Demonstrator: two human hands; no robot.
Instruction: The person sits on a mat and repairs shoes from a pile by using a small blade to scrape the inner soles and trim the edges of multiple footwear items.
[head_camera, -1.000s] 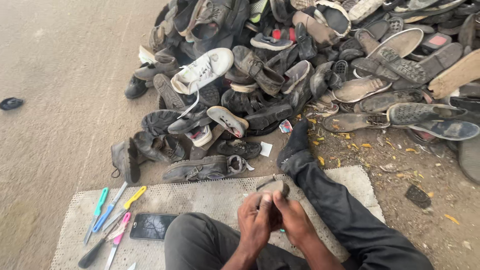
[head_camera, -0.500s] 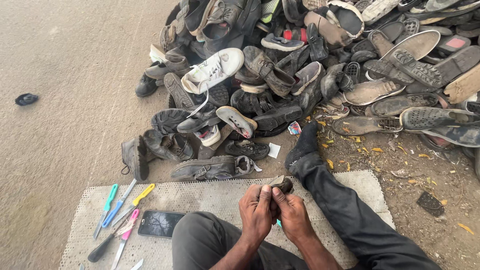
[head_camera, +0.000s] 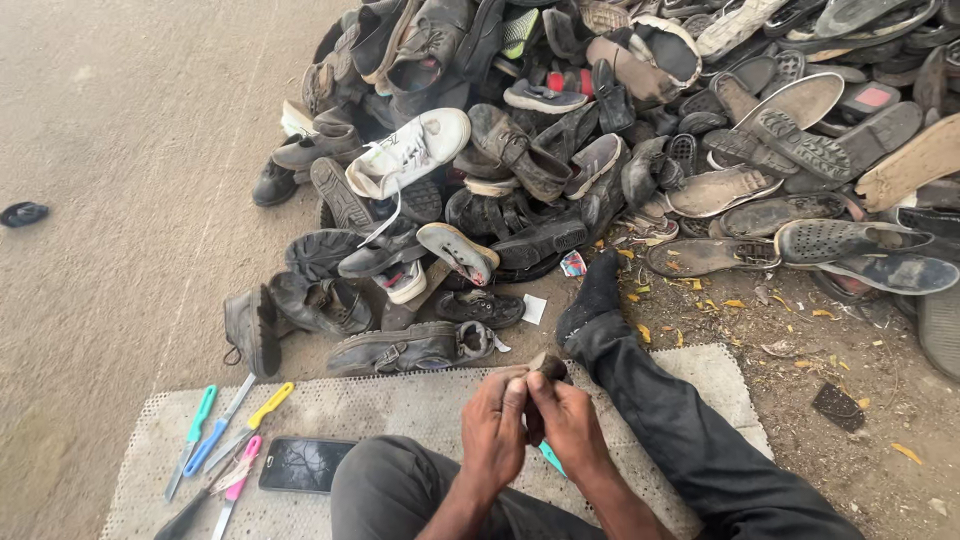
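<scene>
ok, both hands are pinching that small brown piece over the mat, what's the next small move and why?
Probably a firmer regrip. The left hand and right hand meet on the small brown piece, which only just peeks out past the fingertips. A teal-handled tool lies under the hands on the mat.

The grey woven mat (head_camera: 420, 420) looks rough and bumpy, like plastic cloth. The flat black phone (head_camera: 305, 464) has a smooth, shiny glass face. The small knives (head_camera: 215, 440) have bright, smooth plastic handles in green, blue, yellow and pink, with dull metal blades. The white lace-up shoe (head_camera: 410, 152) looks like soft matt leather. The big pile of old shoes (head_camera: 640, 130) is dusty, worn rubber and leather
</scene>
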